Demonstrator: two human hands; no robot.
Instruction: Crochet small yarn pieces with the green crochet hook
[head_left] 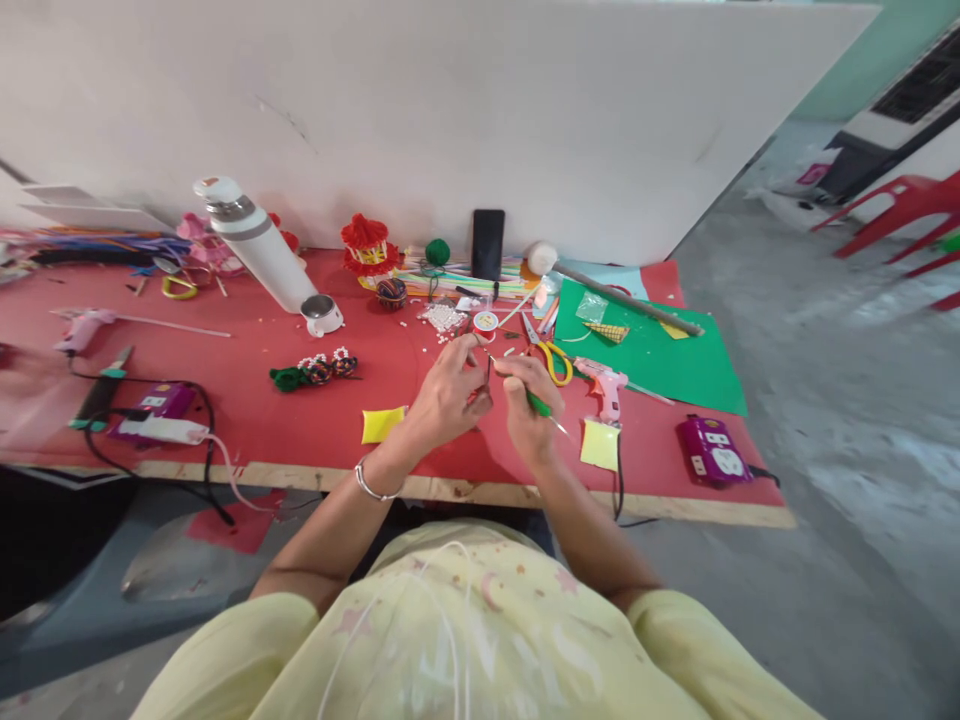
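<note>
Left hand [448,392] pinches something thin [489,368]; right hand [531,408] grips green-handled tool [538,404].
White flask [266,255] beside steel-lined cup [324,322], contents unclear.

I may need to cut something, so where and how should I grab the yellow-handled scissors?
Probably by the yellow handles, reaching down from the near side. They lie toward the person, while the blades point to the far side, away from the grip. The handles lie beside the right hand, which holds a green-handled tool, so it would likely need freeing first.
</note>
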